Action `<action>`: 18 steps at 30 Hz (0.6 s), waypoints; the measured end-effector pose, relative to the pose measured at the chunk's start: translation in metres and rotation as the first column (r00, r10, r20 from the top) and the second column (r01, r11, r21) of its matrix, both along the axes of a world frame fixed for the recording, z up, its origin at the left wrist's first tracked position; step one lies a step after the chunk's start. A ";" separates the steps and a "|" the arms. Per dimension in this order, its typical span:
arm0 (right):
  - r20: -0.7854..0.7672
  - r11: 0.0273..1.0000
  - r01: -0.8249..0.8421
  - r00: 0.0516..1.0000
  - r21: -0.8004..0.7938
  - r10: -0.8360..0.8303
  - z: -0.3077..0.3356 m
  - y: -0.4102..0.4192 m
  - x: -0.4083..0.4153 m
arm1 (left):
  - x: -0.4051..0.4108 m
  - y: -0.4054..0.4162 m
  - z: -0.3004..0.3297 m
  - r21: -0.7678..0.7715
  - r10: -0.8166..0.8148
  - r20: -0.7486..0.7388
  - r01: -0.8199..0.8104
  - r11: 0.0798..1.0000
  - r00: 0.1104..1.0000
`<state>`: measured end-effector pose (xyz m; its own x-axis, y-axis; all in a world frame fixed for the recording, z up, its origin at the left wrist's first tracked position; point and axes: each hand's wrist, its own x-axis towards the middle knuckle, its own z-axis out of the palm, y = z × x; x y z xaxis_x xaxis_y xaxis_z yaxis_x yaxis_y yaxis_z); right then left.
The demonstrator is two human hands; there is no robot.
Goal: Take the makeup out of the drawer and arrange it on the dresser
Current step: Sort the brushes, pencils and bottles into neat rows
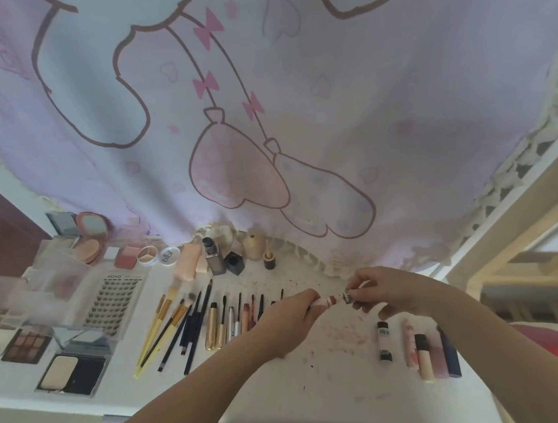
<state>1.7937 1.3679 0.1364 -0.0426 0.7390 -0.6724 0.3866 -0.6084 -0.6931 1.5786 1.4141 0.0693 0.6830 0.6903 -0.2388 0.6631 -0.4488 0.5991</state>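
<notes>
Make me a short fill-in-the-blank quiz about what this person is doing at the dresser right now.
1. Both hands hold one small ____ tube above the dresser.
2. The right hand pinches the tube's ____ end.
3. The brushes lie in a row to the ____ of the left hand.
4. Behind the dresser hangs a pink ____ with bows.

Missing words: pink; silver; left; curtain

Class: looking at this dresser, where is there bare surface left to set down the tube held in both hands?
Bare room: the stained patch of dresser top between the row of brushes and pencils and the small black-capped bottle, and the front strip near the edge. The left side, with palettes and lash tray, is crowded.
</notes>
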 end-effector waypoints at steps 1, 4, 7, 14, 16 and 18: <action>0.003 0.999 0.032 0.999 0.002 -0.032 0.000 -0.002 0.006 | -0.004 0.003 -0.003 -0.028 0.033 -0.019 -0.034 0.999 0.999; -0.120 0.980 0.198 0.973 -0.016 -0.198 -0.010 -0.011 0.024 | -0.015 0.009 -0.015 -0.180 0.179 -0.063 -0.188 0.966 0.982; -0.299 0.952 0.303 0.905 -0.044 -0.302 -0.028 -0.021 0.020 | -0.012 0.008 -0.024 -0.230 0.224 -0.048 -0.229 0.946 0.973; 0.153 0.931 0.297 0.931 0.212 -0.332 -0.095 -0.009 -0.032 | 0.025 0.012 -0.041 0.038 0.290 0.072 -0.293 0.955 0.954; 0.264 0.920 0.226 0.912 0.319 -0.316 -0.109 -0.004 -0.037 | 0.034 0.016 -0.050 0.069 0.304 0.052 -0.307 0.949 0.951; 0.310 0.900 0.155 0.903 0.408 -0.296 -0.117 0.000 -0.041 | 0.041 0.018 -0.061 0.137 0.290 0.005 -0.288 0.948 0.957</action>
